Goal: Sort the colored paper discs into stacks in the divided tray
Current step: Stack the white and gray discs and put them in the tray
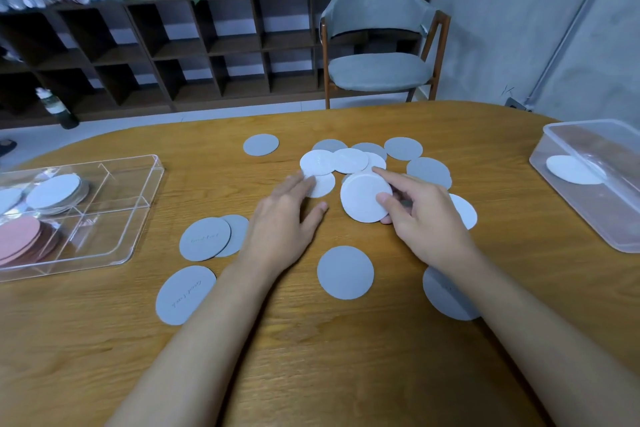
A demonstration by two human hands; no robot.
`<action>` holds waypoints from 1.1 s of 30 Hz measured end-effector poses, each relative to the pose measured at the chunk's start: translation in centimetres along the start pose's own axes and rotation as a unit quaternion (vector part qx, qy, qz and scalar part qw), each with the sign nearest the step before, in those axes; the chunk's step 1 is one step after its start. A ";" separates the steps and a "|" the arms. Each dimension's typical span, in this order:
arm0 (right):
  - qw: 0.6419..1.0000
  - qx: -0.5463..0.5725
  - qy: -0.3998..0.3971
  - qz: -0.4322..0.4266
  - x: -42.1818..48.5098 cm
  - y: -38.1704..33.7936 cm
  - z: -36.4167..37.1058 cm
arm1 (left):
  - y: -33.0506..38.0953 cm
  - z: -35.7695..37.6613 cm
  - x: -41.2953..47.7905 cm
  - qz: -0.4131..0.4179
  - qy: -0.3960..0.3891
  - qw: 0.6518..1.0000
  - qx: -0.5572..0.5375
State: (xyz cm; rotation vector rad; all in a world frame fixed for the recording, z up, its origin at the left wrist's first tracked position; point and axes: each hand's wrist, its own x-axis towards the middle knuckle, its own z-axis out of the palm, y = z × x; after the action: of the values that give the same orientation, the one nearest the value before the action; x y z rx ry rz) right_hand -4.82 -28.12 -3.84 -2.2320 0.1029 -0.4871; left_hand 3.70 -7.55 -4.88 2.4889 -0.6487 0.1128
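My right hand [427,218] pinches a white round paper disc [365,198], possibly several, between thumb and fingers. My left hand [280,218] lies flat, fingers straight, touching another white disc [322,185]. The clear divided plastic tray [138,218] sits well apart to the left, so I judge a loose pinch could spill the load or drag along a grey paper disc [429,172].

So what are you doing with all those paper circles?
A person is sorting paper discs on a wooden table. The right hand pinches a white disc lifted from the pile, while the left hand rests flat fingers on a second white disc. Many grey discs lie loose around them. The divided tray on the left already holds a white stack and a pink stack.
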 end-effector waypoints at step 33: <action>0.997 0.014 -0.080 -0.005 -0.5 -1.3 0.7 | 2.4 -0.2 -2.1 -0.010 0.113 0.970 -0.217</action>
State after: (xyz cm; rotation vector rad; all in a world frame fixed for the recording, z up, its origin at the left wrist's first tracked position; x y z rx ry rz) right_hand -5.12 -26.65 -3.43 -2.2356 0.0006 -0.3107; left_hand 0.76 -8.29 -3.95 2.0233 -0.4907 0.2196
